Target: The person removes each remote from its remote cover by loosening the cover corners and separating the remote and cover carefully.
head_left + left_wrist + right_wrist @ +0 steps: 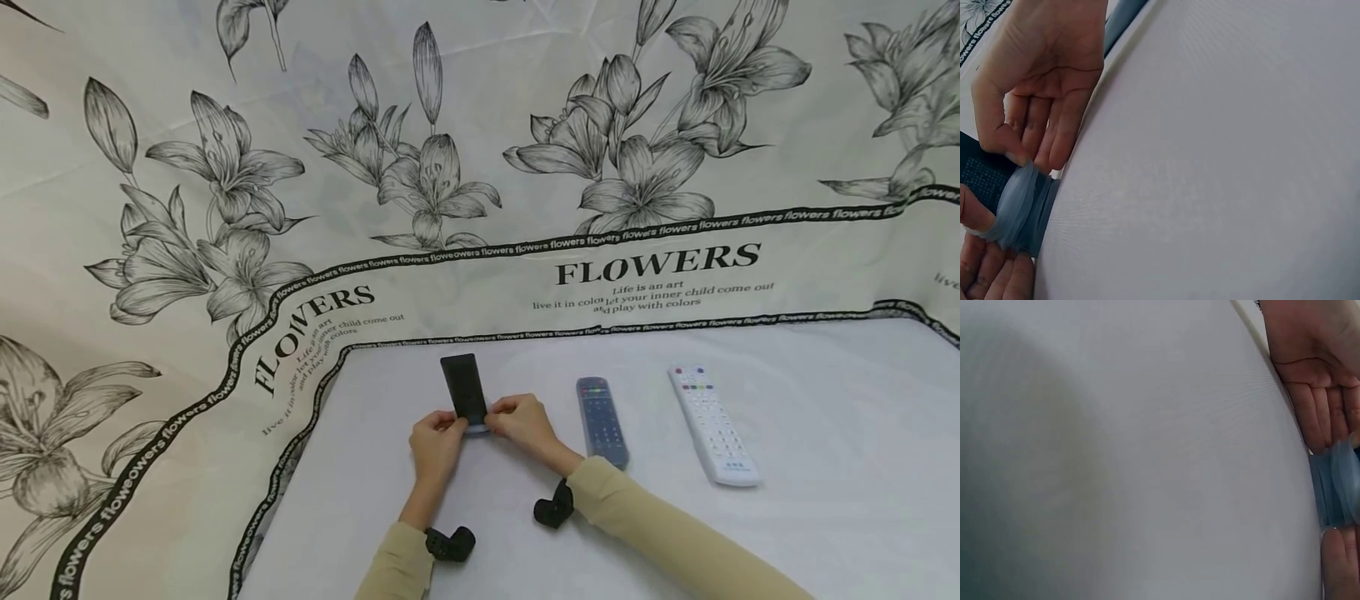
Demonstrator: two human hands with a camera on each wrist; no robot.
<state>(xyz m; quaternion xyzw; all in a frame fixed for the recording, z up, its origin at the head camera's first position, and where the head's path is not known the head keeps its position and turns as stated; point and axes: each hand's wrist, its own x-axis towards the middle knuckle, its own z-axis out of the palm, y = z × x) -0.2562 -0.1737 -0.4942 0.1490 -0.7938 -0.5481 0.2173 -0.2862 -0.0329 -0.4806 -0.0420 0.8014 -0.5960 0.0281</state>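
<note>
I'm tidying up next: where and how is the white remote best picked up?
Probably at its middle, by both long edges, from above: the white remote lies flat, keys up, long and narrow. Its right side looks freer, as the blue-grey remote lies on its left.

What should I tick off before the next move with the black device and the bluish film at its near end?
1. Left hand has a grip: ok, it pinches the bluish film.
2. Right hand has a grip: ok, it pinches on the opposite side.
3. Film lies smooth: not ok, it is bunched in folds at the near end of the black device, whose far part is bare.
4. Film free of tears: cannot tell, the folds hide it.
5. White remote apart from the work: ok, it lies well to the right.
6. Right sleeve not touching the dark blue remote: cannot tell, they overlap in the head view.
</note>
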